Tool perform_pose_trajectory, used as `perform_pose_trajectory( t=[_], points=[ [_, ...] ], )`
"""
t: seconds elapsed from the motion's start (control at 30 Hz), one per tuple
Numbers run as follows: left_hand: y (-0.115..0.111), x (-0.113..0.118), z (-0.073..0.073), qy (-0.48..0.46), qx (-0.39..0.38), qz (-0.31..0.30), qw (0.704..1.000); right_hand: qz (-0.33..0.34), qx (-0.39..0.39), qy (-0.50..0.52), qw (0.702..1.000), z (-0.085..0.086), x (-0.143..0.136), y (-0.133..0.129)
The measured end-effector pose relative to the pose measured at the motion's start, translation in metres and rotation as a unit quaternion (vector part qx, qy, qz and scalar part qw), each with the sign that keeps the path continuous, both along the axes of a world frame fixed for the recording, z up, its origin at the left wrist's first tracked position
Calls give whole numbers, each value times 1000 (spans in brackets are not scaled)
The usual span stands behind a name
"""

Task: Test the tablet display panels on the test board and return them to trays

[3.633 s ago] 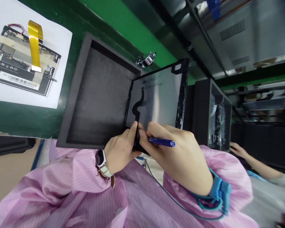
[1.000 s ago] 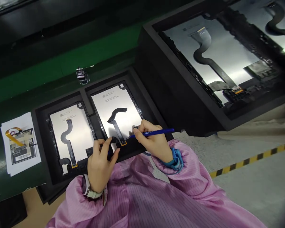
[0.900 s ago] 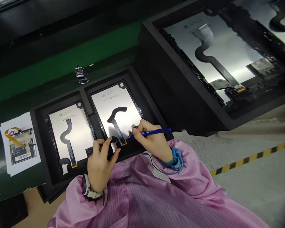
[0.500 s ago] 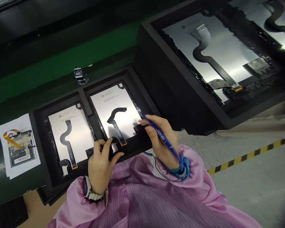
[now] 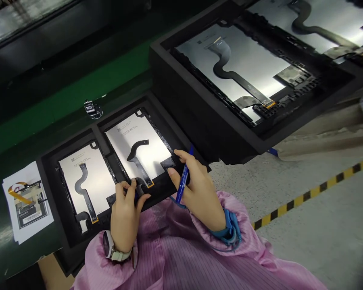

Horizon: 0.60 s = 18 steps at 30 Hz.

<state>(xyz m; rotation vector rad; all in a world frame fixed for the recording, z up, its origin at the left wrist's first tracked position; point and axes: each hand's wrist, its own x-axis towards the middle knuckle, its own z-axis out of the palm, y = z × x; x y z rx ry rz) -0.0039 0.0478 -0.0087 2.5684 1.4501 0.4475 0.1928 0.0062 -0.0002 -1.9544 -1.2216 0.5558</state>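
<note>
My left hand [image 5: 125, 215] is closed at the near left corner of the right-hand screen panel [image 5: 160, 155]. Its fingertips are pressed together there; a bit of dark blue shows beneath them, and what they hold is hidden. A blue pen [image 5: 184, 177] is tucked between the fingers of my right hand [image 5: 196, 191]. That hand's index finger and thumb reach the panel's near right corner, by a small black patch. On the panel's silver back, a black flex cable [image 5: 141, 168] bends over at its top. A second panel [image 5: 101, 177] lies to the left with its own flex cable [image 5: 87, 197].
Both panels sit in a black two-pocket tray [image 5: 98, 135]. A taller black tray stack [image 5: 181, 92] with similar panels stands at right. Behind is a tally counter [image 5: 92, 108]. White paper sheets [image 5: 13, 225] with a small part in a clear bag lie left.
The pen in my right hand has swung from slanting towards my wrist to nearly upright across the fingers. My left hand stays at the same panel corner. The whole view has shifted.
</note>
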Motion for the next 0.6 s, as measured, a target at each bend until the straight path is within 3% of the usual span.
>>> perform_pose_trajectory(
  t=[0.13, 0.3, 0.47, 0.6],
  points=[
    [15, -6, 26, -86, -128, 3, 988, 4, 105, 36, 994, 27, -8, -10],
    [34, 11, 59, -308, -140, 81, 938, 117, 256, 96, 955, 50, -39, -13],
    [49, 17, 75, -340, -95, 120, 928, 196, 346, 285, 872, 35, -65, -2],
    [55, 4, 83, -312, -121, 119, 935, 189, 318, 487, 791, 15, -70, 8]
  ],
)
